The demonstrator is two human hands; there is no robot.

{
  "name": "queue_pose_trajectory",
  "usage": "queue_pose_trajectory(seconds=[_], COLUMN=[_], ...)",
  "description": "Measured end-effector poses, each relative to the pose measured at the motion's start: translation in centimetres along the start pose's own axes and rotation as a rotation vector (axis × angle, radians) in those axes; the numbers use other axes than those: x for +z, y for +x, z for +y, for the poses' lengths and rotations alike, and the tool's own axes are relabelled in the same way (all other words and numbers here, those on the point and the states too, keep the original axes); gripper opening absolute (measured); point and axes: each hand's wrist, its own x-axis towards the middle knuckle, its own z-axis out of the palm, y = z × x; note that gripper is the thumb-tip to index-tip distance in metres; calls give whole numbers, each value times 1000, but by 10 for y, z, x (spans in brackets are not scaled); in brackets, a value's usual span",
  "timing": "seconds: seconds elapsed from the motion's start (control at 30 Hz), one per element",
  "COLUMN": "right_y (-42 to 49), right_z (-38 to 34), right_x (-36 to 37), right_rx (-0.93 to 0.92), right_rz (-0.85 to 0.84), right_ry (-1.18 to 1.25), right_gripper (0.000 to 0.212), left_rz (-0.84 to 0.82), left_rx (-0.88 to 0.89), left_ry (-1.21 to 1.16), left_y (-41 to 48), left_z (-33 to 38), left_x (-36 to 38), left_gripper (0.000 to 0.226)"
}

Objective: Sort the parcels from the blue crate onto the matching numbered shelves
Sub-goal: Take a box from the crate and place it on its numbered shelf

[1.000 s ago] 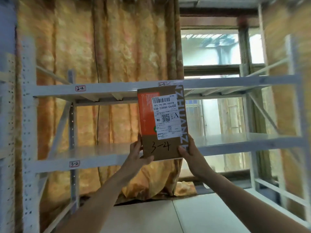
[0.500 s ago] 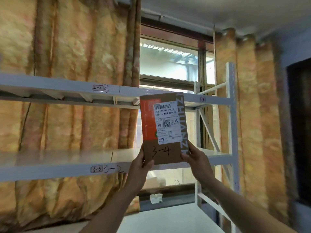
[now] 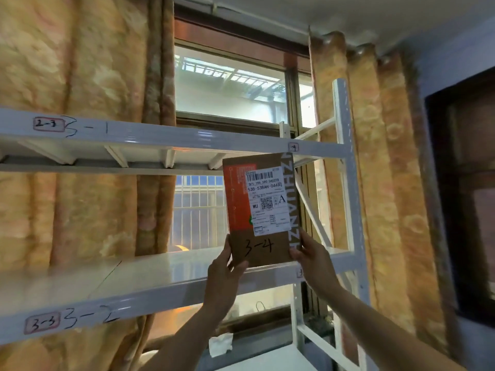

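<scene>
Parcel (image 3: 261, 207) upright, left hand (image 3: 223, 274), right hand (image 3: 313, 259) gripping bottom corners

Curtains (image 3: 80, 76): orange-gold, patterned, hanging in folds either side of the window.
Window (image 3: 230, 84): brown frame, bright daylight, a slatted roof visible outside.
Grille (image 3: 198, 210): pale vertical bars behind the lower pane.
Ceiling (image 3: 348, 14): white.
Wall (image 3: 455, 49): blue-grey, at right, bearing a dark-framed panel (image 3: 468, 196).
Rack (image 3: 345, 183): white metal, two shelves in view, standing before curtains and window.
</scene>
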Motion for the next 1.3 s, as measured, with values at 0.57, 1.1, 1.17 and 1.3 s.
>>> queue_pose_trajectory(seconds=[0.57,1.1,1.17,1.3], right_y=[116,106,112,112], right_z=[169,242,255,272], right_x=[-138,-161,-162,-160], right_rx=[27,-207,-255,-294], right_rz=[-38,-26,4,59], right_ry=[-23,-337,-509,-553], right_gripper=[36,49,50,47], left_rz=[-249,-159,-198,-290], left_rx=[108,-1,-74,-219], left_ry=[260,599,508,348], left_y=[120,120,123,123], left_z=[-52,-68,-60,-55], left_x=[154,205,195,188], left_gripper=[42,54,52,42])
